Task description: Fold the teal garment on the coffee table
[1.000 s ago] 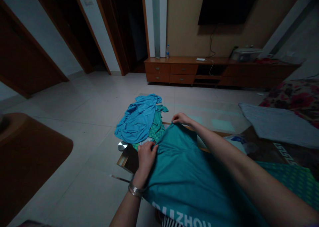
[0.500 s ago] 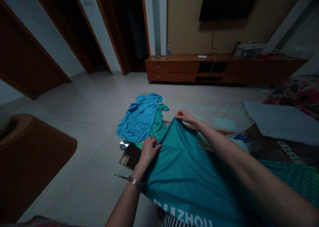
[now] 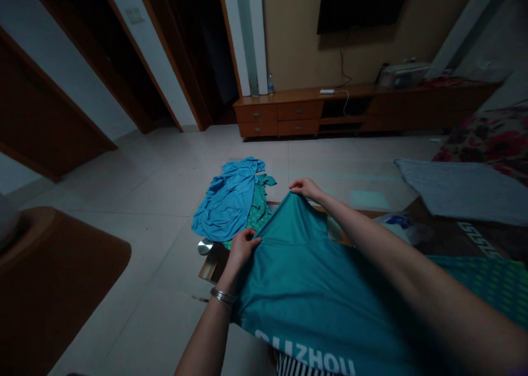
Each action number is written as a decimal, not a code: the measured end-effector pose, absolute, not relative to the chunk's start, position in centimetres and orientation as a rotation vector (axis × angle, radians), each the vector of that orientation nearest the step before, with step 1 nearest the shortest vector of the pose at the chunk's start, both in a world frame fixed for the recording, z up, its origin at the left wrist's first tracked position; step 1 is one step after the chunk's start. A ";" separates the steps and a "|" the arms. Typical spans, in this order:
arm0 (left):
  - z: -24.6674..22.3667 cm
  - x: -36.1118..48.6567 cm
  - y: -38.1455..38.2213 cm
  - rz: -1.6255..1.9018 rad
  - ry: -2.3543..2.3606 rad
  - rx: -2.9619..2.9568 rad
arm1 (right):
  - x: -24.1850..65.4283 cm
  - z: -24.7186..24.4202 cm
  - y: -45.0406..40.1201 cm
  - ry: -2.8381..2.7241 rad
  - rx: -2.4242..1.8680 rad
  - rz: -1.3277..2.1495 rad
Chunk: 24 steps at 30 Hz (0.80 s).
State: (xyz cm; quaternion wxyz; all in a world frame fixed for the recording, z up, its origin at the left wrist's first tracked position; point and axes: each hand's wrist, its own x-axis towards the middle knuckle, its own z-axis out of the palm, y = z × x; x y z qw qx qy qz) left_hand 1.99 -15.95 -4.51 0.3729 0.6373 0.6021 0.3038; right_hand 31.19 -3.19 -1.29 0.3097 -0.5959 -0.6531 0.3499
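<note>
A teal shirt (image 3: 301, 277) with white lettering is stretched out in front of me. My left hand (image 3: 242, 245), a silver bangle on its wrist, pinches the shirt's left edge. Farther out, my right hand (image 3: 306, 188) pinches the far corner and lifts it to a peak, its arm crossing over the fabric. Just beyond my left hand lie a crumpled blue shirt (image 3: 231, 200) and a green patterned garment (image 3: 259, 208) partly under it. Much of the table beneath is covered by cloth.
A low table corner (image 3: 210, 269) with a round silver fitting (image 3: 205, 247) shows at left. At right are a grey cloth (image 3: 470, 192), a plastic bag (image 3: 406, 225) and a green dotted fabric (image 3: 487, 282). A brown wooden piece (image 3: 82, 260) stands left; a TV cabinet (image 3: 299, 117) lines the wall.
The camera view has shifted slightly. Both hands keep their pinch on the teal shirt, which stays in nearly the same stretched shape.
</note>
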 end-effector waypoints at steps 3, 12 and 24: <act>-4.6 1.9 -15.7 0.741 1.599 1.695 | 30.1 -2.5 -2.8 -1.728 -1.626 0.934; -3.3 2.2 -16.0 0.610 1.692 1.837 | 34.4 -1.3 -3.5 -1.720 -1.703 1.084; -3.3 2.8 -16.0 0.579 1.755 1.956 | 36.6 -2.3 -11.0 -1.980 -2.156 0.675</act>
